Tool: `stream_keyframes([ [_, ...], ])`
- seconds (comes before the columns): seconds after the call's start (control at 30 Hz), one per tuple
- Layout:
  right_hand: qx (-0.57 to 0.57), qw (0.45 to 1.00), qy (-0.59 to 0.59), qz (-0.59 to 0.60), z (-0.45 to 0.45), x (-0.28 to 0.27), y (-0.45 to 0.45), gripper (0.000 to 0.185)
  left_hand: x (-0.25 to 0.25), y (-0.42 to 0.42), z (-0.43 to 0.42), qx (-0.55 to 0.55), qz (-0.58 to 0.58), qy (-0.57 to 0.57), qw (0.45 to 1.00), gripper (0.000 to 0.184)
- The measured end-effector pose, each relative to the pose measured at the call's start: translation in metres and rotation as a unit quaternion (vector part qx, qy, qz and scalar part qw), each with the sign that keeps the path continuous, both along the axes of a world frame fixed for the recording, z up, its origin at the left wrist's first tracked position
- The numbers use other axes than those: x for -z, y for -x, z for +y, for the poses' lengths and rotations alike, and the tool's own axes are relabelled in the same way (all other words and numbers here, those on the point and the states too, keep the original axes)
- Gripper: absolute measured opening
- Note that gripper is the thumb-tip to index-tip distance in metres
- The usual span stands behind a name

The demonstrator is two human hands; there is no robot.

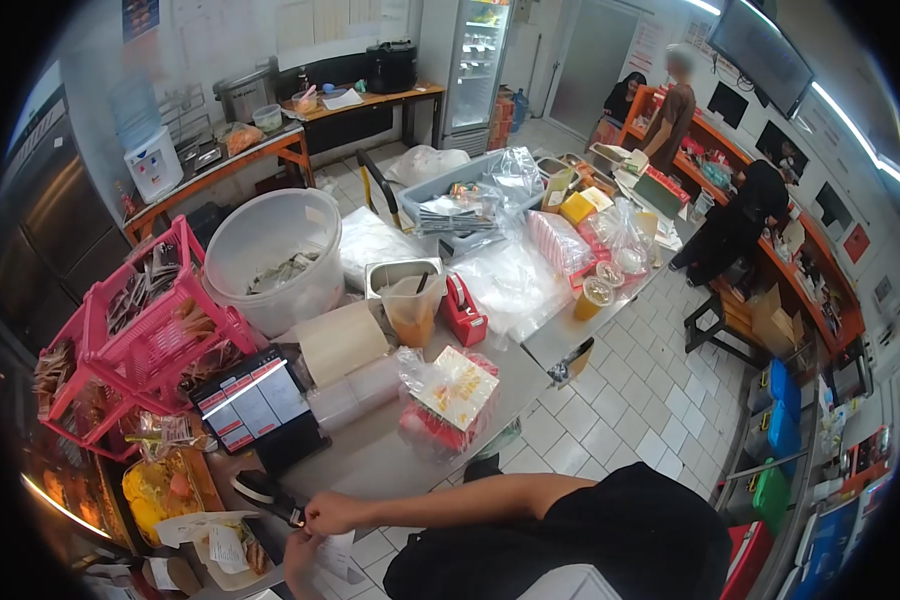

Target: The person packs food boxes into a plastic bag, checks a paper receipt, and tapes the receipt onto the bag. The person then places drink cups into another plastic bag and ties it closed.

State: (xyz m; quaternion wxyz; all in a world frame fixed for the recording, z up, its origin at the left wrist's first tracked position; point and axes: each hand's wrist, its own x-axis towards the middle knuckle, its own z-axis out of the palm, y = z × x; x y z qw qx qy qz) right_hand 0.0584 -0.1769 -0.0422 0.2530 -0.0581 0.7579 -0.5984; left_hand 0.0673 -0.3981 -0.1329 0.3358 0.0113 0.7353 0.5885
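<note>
My right hand (336,512) reaches across the near end of the counter with its fingers pinched together. Just below it is my left hand (303,560), the fingertips of the two almost meeting. A white paper slip (342,560) hangs at the hands, seemingly pinched in the right one; what the left fingers hold is hidden. A black-and-white handheld device (263,492), like a scanner, lies against the right fingertips. Beyond it stands a tablet (253,400) with red and white panels. Left of the hands, a paper-wrapped food item (232,550) sits in an open box.
Pink baskets (155,330) of packets and a big white tub (275,260) crowd the counter's far left. A bagged box (455,390), red tape dispenser (463,310), pitcher (412,310) and drink cups (593,298) stand farther along. Several people are at the orange shelves (830,290).
</note>
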Motion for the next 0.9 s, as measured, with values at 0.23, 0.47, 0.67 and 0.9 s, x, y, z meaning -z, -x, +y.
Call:
stream_keyframes([
  [0.23,0.008,0.999,-0.030,0.015,0.003,0.011,-0.023,0.021,-0.021,0.010,-0.003,0.040,-0.039,0.077,0.995,0.035],
  [0.47,0.014,0.998,-0.053,0.004,-0.001,0.009,-0.034,0.023,-0.020,0.012,-0.007,0.069,-0.012,0.125,0.990,0.032],
  [0.67,-0.001,0.998,-0.049,-0.028,0.010,0.007,-0.052,0.023,-0.033,0.007,0.004,0.024,-0.035,0.094,0.995,0.031],
  [0.9,0.021,0.999,-0.032,0.017,0.016,0.013,-0.071,0.021,0.008,0.017,-0.013,0.111,0.105,0.156,0.976,0.049],
])
